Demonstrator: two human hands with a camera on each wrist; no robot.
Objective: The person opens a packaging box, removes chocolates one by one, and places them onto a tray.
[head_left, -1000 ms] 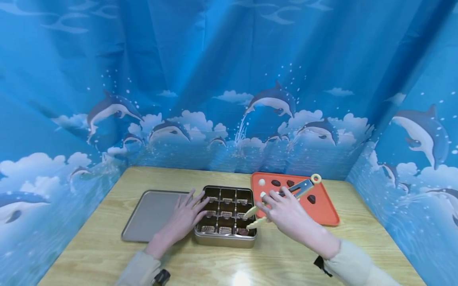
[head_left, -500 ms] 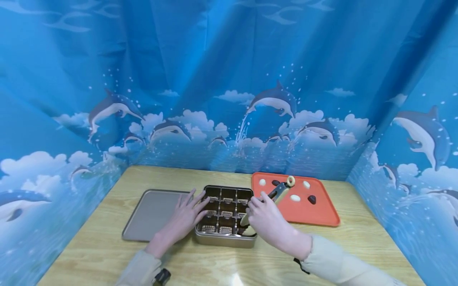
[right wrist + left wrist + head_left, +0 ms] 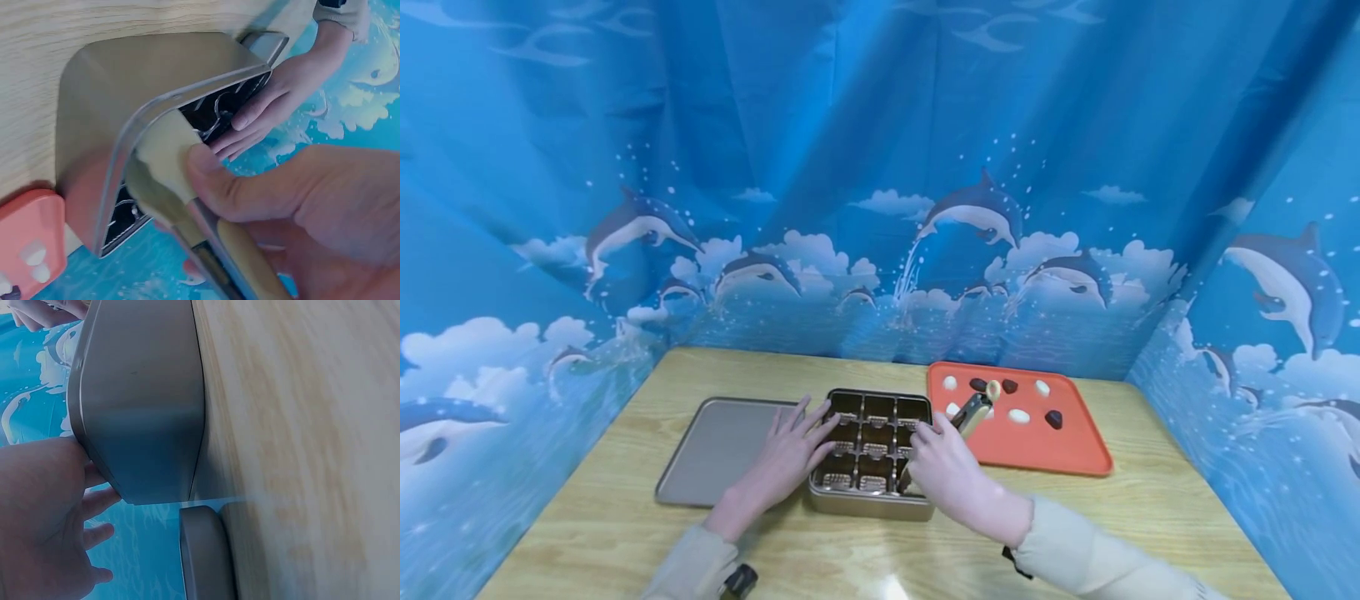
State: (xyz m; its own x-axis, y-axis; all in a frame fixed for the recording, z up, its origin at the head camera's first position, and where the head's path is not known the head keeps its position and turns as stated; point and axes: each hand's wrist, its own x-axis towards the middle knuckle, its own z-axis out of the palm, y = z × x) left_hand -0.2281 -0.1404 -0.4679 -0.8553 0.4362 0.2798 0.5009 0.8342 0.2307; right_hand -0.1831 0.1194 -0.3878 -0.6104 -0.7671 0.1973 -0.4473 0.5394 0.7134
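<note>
My left hand (image 3: 782, 458) lies with straight, spread fingers at the left rim of a metal box (image 3: 868, 507) divided into several compartments. In the left wrist view its fingertips touch the box's side. My right hand (image 3: 953, 468) grips a pair of tongs (image 3: 974, 412) with cream tips, pointing down into the front right compartment. In the right wrist view the cream tips (image 3: 165, 147) sit close together inside the box's edge, thumb pressing on one arm. What lies between or beneath the tips is hidden. The other compartments I can see into hold nothing visible.
A red tray (image 3: 1078, 446) at the right rear carries several pieces, white ones (image 3: 1018, 416) and dark brown ones (image 3: 1054, 418). Left of the box lies a flat grey tray (image 3: 703, 458). A dolphin-print curtain (image 3: 820, 325) hangs behind the wooden table (image 3: 820, 558).
My right hand has moved left and down, bringing the tongs from beside the box into its front right compartment and drawing their arms closer together. My left hand has stayed put.
</note>
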